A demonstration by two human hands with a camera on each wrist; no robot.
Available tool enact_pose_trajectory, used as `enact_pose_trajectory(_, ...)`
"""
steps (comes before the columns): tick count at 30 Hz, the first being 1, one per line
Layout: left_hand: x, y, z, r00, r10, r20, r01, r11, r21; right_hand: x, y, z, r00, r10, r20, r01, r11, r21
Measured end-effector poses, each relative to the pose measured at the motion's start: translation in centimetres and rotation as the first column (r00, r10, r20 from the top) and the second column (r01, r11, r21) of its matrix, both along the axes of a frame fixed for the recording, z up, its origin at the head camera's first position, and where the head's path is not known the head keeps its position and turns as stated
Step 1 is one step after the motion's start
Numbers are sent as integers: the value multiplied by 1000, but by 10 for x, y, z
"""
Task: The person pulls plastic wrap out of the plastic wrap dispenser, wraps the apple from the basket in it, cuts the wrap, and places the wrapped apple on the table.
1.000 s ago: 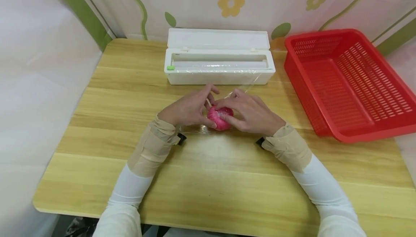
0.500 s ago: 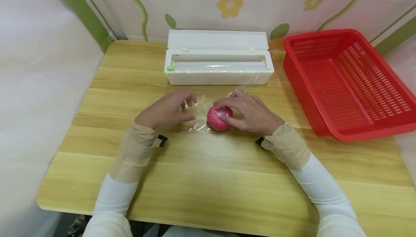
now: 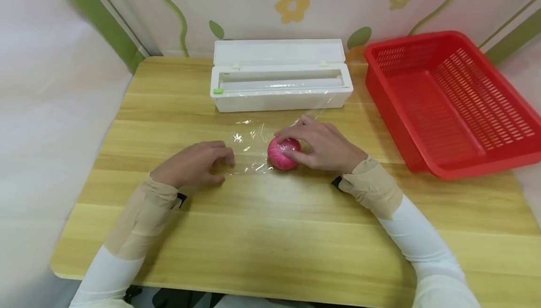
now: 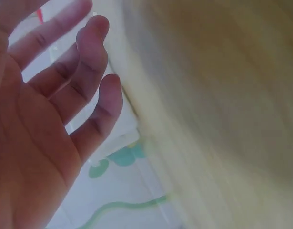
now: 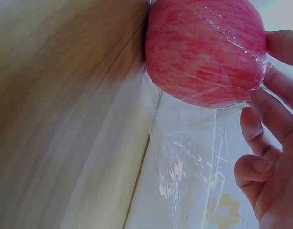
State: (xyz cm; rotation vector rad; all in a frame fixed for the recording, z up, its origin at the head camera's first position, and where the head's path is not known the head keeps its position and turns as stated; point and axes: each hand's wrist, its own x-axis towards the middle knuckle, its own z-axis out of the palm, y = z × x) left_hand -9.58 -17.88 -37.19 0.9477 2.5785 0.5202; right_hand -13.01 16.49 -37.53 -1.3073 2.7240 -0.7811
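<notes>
A red apple point(image 3: 282, 153) stands on the table in front of the white box, with clear cling film point(image 3: 249, 146) over it and spread out to its left. My right hand point(image 3: 323, 146) pinches the top of the apple between thumb and fingers; in the right wrist view the film clings to the apple point(image 5: 206, 52) and stretches away from it. Just left of the film's edge, my left hand point(image 3: 194, 165) is low over the table with loosely bent fingers. Nothing lies between those fingers point(image 4: 91, 62) in the left wrist view.
Behind the apple, a white cling film dispenser point(image 3: 281, 101) has its lid raised, showing the roll point(image 3: 281, 85); film trails from its right front. A red plastic basket point(image 3: 427, 111) stands at the right. A patterned curtain point(image 3: 253, 3) hangs behind the wooden table point(image 3: 270, 233).
My left hand has left the apple and moved left and toward me, past the film's edge. The right hand stays on the apple.
</notes>
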Motion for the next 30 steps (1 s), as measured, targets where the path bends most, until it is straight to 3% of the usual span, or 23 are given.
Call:
enact_pose_trajectory(10,0,-1,-8,987,-118,-107,124,991,52,-1,1,0,1000,8,-6,-8,1000,0)
enact_pose_trajectory(14,3,-2,-7,983,-110,-150,123,990,75,-1,0,0,1000,12,2,-12,1000,7)
enact_pose_trajectory(18,9,-3,4,971,-75,-228,96,992,82,-1,0,0,1000,16,13,-16,1000,11)
enact_pose_trajectory(22,14,0,17,934,-71,-349,112,989,100,-1,0,1,1000,12,22,-12,1000,16)
enact_pose_trajectory(30,17,21,39,812,-93,-576,158,985,64,0,1,2,999,6,48,-5,1000,-6)
